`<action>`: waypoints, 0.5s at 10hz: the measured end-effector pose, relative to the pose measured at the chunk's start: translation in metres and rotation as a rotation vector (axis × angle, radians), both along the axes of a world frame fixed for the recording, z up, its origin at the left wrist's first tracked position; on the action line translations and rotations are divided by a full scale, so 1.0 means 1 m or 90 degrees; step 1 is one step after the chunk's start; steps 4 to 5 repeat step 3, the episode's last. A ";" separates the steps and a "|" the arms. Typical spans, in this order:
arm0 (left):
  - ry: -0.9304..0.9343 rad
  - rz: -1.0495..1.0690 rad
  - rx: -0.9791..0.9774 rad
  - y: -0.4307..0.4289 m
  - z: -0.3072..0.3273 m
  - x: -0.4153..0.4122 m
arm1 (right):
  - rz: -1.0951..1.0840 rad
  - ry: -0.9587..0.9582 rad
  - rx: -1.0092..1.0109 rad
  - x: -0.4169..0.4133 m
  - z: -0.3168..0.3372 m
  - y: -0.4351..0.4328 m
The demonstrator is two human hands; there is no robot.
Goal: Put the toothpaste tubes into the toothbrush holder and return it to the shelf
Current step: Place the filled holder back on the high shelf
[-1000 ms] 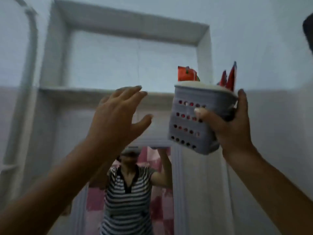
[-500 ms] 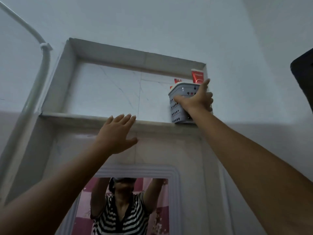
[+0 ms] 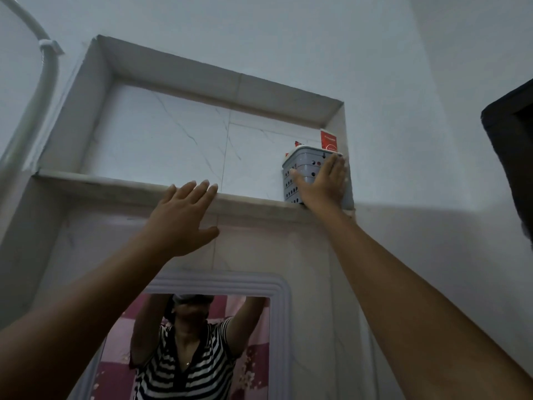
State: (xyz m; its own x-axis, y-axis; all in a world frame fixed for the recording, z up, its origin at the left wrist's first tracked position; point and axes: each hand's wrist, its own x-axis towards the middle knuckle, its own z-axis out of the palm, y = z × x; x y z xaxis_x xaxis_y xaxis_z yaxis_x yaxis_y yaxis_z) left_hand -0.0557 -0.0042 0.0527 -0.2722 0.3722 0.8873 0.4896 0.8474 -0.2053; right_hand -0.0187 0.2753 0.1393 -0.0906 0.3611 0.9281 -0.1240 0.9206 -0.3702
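The grey perforated toothbrush holder [image 3: 303, 162] stands on the stone shelf [image 3: 115, 183] of a wall niche, tucked into the niche's right corner. Red toothpaste tubes [image 3: 328, 141] stick out of its top. My right hand [image 3: 323, 186] lies flat against the holder's front, fingers straight and pointing up, thumb on its left side, not wrapped around it. Further left, my left hand [image 3: 184, 217] is raised with fingers spread, its fingertips at the shelf's front edge, and it holds nothing.
A white-framed mirror [image 3: 277, 327] below the shelf reflects a person in a striped top with both arms raised. A white pipe [image 3: 46, 79] curves down the wall at the left. A dark object [image 3: 513, 157] juts in at the right edge.
My right hand lifted the holder up and set it on the shelf's right end, then loosened from a grip to a flat palm. My left hand rose to the shelf edge.
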 end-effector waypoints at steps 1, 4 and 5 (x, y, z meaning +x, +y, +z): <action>-0.014 0.036 -0.031 -0.003 0.004 0.009 | 0.009 -0.020 0.060 0.008 -0.023 -0.005; 0.024 -0.021 0.003 -0.024 -0.026 0.049 | 0.210 0.084 0.154 0.055 -0.102 -0.051; 0.024 -0.021 0.003 -0.024 -0.026 0.049 | 0.210 0.084 0.154 0.055 -0.102 -0.051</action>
